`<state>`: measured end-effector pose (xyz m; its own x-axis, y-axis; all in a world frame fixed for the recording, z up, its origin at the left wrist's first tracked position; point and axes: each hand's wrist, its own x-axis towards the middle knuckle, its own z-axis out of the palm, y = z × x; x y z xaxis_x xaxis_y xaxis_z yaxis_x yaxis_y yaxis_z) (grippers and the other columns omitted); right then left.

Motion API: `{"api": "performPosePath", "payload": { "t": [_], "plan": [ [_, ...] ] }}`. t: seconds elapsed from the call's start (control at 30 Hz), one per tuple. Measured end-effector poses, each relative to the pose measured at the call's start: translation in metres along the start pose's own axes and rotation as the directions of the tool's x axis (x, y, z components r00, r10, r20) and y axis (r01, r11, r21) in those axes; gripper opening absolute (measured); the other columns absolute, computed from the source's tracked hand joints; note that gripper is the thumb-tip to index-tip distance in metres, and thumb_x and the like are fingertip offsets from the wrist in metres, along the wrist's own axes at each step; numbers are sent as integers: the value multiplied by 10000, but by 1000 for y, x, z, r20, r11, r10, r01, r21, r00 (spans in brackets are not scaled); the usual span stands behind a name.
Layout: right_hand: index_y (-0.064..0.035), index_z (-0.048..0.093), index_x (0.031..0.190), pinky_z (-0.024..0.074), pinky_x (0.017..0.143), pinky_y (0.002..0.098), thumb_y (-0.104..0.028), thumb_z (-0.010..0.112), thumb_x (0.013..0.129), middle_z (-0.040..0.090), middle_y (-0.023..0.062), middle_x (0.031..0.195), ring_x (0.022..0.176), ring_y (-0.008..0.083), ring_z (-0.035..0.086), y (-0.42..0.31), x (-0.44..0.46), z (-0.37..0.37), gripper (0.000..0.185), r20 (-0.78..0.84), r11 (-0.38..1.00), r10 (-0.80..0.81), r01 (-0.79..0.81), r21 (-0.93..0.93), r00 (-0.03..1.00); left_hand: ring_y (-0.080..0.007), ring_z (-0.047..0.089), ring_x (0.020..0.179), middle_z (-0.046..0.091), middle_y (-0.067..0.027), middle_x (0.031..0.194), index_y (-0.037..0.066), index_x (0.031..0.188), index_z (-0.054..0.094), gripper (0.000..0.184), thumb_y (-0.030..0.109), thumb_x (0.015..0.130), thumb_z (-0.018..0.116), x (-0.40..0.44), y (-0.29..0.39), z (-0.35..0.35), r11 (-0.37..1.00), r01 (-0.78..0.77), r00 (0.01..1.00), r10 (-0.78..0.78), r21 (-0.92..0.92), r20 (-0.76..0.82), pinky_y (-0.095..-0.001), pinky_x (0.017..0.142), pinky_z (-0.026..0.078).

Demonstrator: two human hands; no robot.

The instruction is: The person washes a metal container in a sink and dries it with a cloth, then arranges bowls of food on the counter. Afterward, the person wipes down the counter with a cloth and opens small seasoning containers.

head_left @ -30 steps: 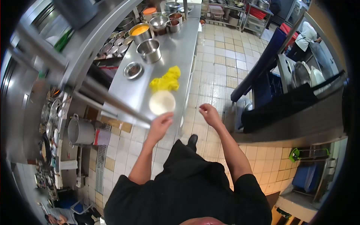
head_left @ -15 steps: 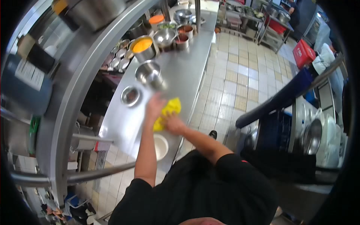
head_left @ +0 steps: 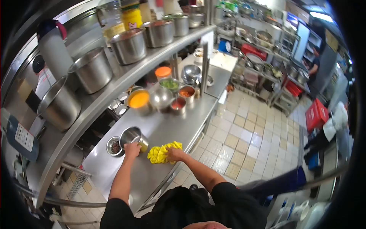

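Left arm (head_left: 122, 177) and right arm (head_left: 200, 173) reach forward, left fingers (head_left: 134, 145) curled, right fingers (head_left: 171, 152) pointing inward

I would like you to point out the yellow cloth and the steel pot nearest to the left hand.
Yellow cloth (head_left: 158, 154): head view, on its crumpled folds.
Steel pot (head_left: 133, 136): head view, on its inside surface.

Crumpled yellow cloth (head_left: 159, 154) just beside an open-topped steel pot (head_left: 132, 136).
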<state>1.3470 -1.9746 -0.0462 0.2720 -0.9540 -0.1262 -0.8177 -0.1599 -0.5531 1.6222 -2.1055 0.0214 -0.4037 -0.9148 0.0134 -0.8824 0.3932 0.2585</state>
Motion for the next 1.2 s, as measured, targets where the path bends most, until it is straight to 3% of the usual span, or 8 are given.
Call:
{"api": "performPosePath", "payload": {
  "t": [0.27,0.33,0.4,0.5,0.6,0.7,0.93,1.2],
  "plan": [
    [-46,681,1224,512,895,307,-206,692,915,715,54,1105,1017,150,654,8,-26,-189,348,4,669,74,-53,742,997,-338,633,699,642,-210,769,6,795,629,395,383,837,739,-58,61,-108,841,-2,983,-97,-541,-154,-424,654,489],
    [-47,700,1192,500,927,296,-228,664,945,719,53,1098,1018,141,654,-7,-33,-273,309,-201,592,24,148,792,979,-115,615,718,714,-91,812,-24,911,689,290,252,861,759,-72,98,-140,735,-12,983,-114,-678,-141,-300,654,487],
    [-26,707,1131,507,835,290,-203,625,964,713,41,1043,916,144,657,-46,-54,-377,256,-505,751,-42,360,554,862,-108,634,763,730,-74,861,-34,990,705,310,249,871,753,-88,128,-157,468,-47,983,-135,-883,-124,-282,691,506],
    [-6,666,1136,498,831,305,-276,619,950,690,69,1017,889,169,653,-88,-67,-476,331,-823,652,-61,647,396,565,-204,671,767,727,-147,885,-26,1042,690,425,373,897,694,-88,115,-121,741,-85,984,-43,-666,-173,-343,732,518],
    [32,628,1153,519,851,314,-212,587,997,655,103,1035,902,170,640,-139,-68,-525,293,-872,367,-267,880,301,410,-123,620,891,716,-97,989,-18,1120,672,387,305,909,707,-120,142,-130,464,-83,989,-70,-882,-130,-310,847,495],
    [35,637,1090,521,821,349,-184,590,974,652,137,979,910,216,634,-228,-73,-503,253,-731,168,-623,960,223,278,-95,606,937,711,-34,1004,-2,1154,673,347,243,912,720,-140,151,-106,189,-104,991,-65,-976,-118,-307,889,482],
    [8,719,894,537,776,378,-154,757,810,715,148,910,869,303,689,-414,-79,-399,186,-362,136,-928,985,-106,89,-103,614,931,720,-73,1011,8,1155,673,344,250,914,712,-237,166,-143,392,-35,955,-257,-919,-146,-310,865,494],
    [-14,688,892,499,667,369,-159,735,851,680,119,826,746,304,650,-402,-50,-346,158,-224,-157,-972,893,423,-65,-152,630,908,713,-63,1014,-33,1083,692,260,85,852,710,-297,152,-137,331,25,877,-460,-943,-138,-316,854,501]
  ]
}}
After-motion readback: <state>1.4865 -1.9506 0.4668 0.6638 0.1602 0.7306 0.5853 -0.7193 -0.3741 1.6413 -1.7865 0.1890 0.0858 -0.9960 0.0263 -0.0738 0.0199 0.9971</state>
